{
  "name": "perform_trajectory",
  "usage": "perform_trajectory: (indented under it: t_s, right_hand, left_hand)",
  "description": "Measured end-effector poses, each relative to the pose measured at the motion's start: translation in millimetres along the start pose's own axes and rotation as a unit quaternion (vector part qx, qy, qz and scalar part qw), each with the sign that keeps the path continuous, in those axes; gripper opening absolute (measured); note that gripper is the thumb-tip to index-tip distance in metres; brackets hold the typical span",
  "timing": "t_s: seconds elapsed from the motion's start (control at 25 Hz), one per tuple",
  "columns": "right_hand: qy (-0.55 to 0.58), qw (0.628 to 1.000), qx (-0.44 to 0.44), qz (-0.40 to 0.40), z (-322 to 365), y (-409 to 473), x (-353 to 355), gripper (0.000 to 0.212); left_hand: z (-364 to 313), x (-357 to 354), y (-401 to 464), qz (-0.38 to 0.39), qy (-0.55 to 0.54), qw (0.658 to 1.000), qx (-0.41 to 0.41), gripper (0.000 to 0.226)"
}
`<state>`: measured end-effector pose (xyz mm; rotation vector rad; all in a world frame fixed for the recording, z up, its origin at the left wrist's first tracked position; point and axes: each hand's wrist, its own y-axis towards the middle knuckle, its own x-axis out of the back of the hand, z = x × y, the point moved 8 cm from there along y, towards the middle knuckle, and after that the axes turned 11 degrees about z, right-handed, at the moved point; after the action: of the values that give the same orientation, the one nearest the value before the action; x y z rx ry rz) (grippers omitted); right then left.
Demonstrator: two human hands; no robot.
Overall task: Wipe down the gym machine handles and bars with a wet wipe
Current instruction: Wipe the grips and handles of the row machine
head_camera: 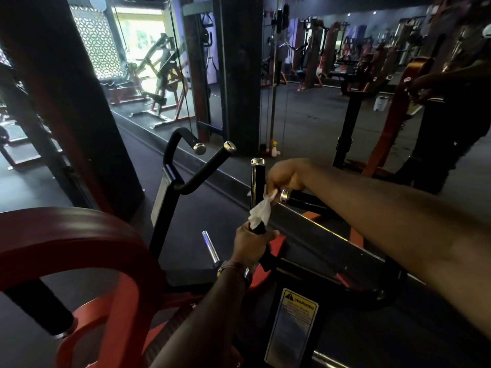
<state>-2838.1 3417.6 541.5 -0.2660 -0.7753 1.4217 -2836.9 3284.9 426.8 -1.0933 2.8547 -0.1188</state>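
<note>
Left hand [249,247] curled round the foot of an upright black handle [257,187], right hand [285,176] pinching a crumpled white wipe [260,212] draped against it, chrome cap on top.

The wipe [259,211] lies against the upright handle [257,181], between both hands, left [249,247] below right [285,176].

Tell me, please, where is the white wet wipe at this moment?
In the head view, near the centre, the wet wipe lies against the upright black handle, pinched by the right hand above the left hand.
</note>
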Motion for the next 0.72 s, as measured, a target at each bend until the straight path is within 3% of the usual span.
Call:
perform_trajectory:
  t_s: [0.08, 0.12, 0.28, 0.32, 0.4, 0.48, 0.52, 0.6, 0.72]
  right_hand:
    - [0.162, 0.983, 0.069, -0.051, 12.6, -1.2, 19.4, 0.023]
    - [0.185, 0.977, 0.087, -0.061, 16.0, -1.2, 22.5, 0.024]
    - [-0.028, 1.000, 0.000, -0.007, -3.3, 0.0, -3.3, 0.015]
    - [-0.033, 0.999, -0.004, 0.002, -7.8, -1.2, -5.4, 0.014]
    - [0.091, 0.994, 0.050, -0.032, 0.2, -2.1, 7.3, 0.016]
    - [0.197, 0.965, 0.118, -0.127, 15.9, -6.4, 31.3, 0.025]
    - [0.163, 0.957, 0.141, -0.194, 24.3, -11.0, 39.5, 0.025]
    - [-0.043, 0.928, 0.168, -0.330, 43.6, -24.8, 35.7, 0.014]
    - [-0.299, 0.839, 0.242, -0.386, 59.5, -27.3, -2.4, 0.017]
  left_hand:
    - [1.0, -1.6, 1.2, 0.016, 0.001, 1.000, -0.004, 0.023]
    - [1.9, -2.2, 1.4, 0.022, -0.010, 1.000, -0.004, 0.022]
    - [1.9, -2.0, -0.9, -0.007, -0.037, 0.999, 0.010, 0.011]
    - [1.0, -2.7, -1.1, -0.010, -0.041, 0.999, 0.009, 0.011]
    - [-0.8, -4.7, -1.6, 0.000, -0.046, 0.999, 0.003, 0.017]
    - [-2.1, -6.7, -2.8, 0.019, -0.053, 0.998, 0.026, 0.027]
    - [-5.3, -6.7, -0.7, 0.030, -0.052, 0.997, 0.052, 0.030]
    - [-18.7, -3.6, 10.8, 0.049, -0.024, 0.994, 0.095, 0.027]
    - [-45.4, 5.7, 31.7, 0.025, 0.010, 0.996, 0.084, 0.017]
